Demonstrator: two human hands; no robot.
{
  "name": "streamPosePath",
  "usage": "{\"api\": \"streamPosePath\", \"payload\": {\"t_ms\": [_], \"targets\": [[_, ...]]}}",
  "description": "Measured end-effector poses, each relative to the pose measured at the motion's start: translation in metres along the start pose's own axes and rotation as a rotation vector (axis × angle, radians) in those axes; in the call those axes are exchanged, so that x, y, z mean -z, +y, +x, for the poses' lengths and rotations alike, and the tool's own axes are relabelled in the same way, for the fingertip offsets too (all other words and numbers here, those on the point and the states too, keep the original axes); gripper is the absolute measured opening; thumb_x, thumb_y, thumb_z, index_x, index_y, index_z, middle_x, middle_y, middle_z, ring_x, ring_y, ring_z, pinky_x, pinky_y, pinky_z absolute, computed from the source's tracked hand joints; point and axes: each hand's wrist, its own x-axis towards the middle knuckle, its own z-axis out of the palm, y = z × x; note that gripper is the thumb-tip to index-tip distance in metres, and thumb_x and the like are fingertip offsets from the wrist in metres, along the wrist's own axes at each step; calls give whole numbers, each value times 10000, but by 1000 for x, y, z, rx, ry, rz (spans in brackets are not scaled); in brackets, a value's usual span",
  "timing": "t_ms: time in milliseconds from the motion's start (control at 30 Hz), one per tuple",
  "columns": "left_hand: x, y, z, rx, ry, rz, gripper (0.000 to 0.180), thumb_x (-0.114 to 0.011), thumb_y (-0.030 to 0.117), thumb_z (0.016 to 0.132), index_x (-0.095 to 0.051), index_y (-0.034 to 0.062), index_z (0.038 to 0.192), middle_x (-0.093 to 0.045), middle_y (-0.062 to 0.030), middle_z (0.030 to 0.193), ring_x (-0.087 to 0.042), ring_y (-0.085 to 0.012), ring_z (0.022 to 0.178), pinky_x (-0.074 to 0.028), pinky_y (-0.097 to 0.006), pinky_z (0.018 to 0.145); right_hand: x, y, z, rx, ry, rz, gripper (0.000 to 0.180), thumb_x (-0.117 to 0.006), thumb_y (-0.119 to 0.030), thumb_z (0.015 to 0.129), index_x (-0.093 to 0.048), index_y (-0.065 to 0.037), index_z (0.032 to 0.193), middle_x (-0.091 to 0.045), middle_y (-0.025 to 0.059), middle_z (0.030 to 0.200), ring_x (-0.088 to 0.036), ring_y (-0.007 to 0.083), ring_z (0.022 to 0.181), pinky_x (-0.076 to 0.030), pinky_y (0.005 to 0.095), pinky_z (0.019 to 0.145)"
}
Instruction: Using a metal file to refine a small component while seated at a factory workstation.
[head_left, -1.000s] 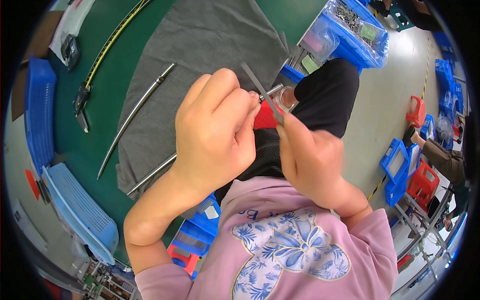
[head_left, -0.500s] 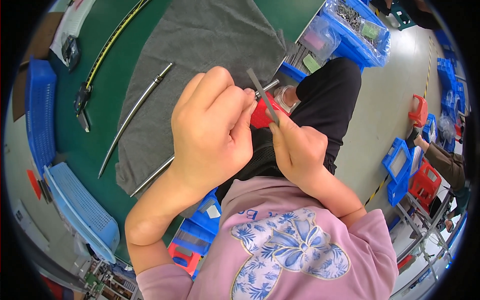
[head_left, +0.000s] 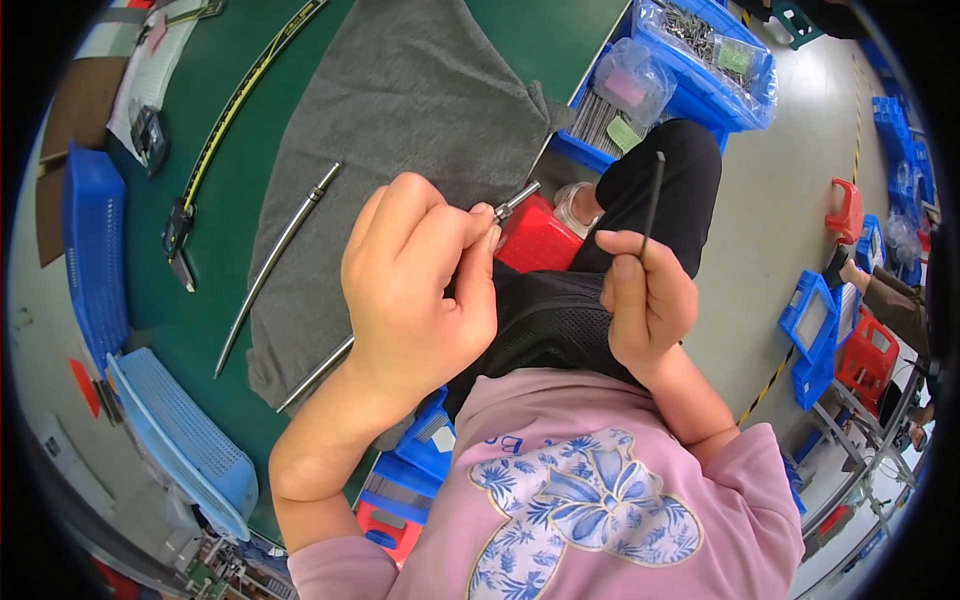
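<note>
Head view: gripped in the left hand [head_left: 418, 270], between thumb and fingers, a shiny metal rod [head_left: 516, 202], its stepped tip jutting just beyond the fingertips. Below the same hand, past the wrist, more bright shaft, probably the same piece. Pinched in the right hand [head_left: 650, 305], thumb against forefinger, a thin dark strip [head_left: 654, 195], pointing up and away, apart from the rod tip.

Judging by looks, a stiff, fairly light rod, likely slick along its polished shaft; best held close behind the tip to steady that end, with some support farther down. Strip probably rigid too, best taken near its lower end.

Left of the left hand, on a gray cloth [head_left: 400, 95], a second rod [head_left: 278, 262], touched by neither hand. Under the cloth, a green worktop [head_left: 560, 40]; farther left, a caliper [head_left: 178, 235], then a blue basket [head_left: 96, 250] and a light-blue basket [head_left: 185, 435]. Just beyond the left fingertips, lower down, a red stool [head_left: 545, 243], partly hidden. Well up and right of both hands, a blue bin [head_left: 702, 103] with small metal parts.
</note>
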Motion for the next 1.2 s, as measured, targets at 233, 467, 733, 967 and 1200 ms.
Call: {"api": "streamPosePath", "payload": {"t_ms": [233,467,733,967,1200], "targets": [[0,0,-1,50,-16,-1,165,-703,-78,670,-592,11,753,-467,-80,685,-479,-242,599,-367,-339,515,-14,-16,21,-189,-141,280,111,-543,3,913,-627,57,961,-653,80,771,-544,85,606,-441,237,572],[2,3,-2,55,-19,3,168,-706,-77,663,-611,11,770,-471,-76,675,-474,-233,577,-353,-329,499,-32,-19,40,-317,-73,464,111,-624,-63,901,-614,46,911,-539,-14,687,-446,27,607,-353,193,539],[5,6,-2,85,-38,25,177,-716,-77,655,-615,20,762,-474,-66,667,-468,-222,562,-340,-321,485,-40,-19,44,-384,-72,467,193,-714,-141,865,-602,11,821,-453,-56,613,-364,5,553,-280,191,477],[6,7,-2,86,-50,19,180,-727,-75,646,-616,23,747,-473,-60,659,-463,-220,552,-333,-325,475,-40,-16,42,-350,-64,427,165,-711,-108,849,-605,10,805,-451,-58,589,-353,2,529,-274,194,458],[7,8,-2,105,-54,-1,183,-722,-66,640,-633,18,775,-487,-64,676,-474,-218,562,-345,-323,484,-34,-25,48,-408,-142,469,80,-653,-30,865,-611,28,831,-550,-34,661,-440,-5,578,-322,167,505]]}}
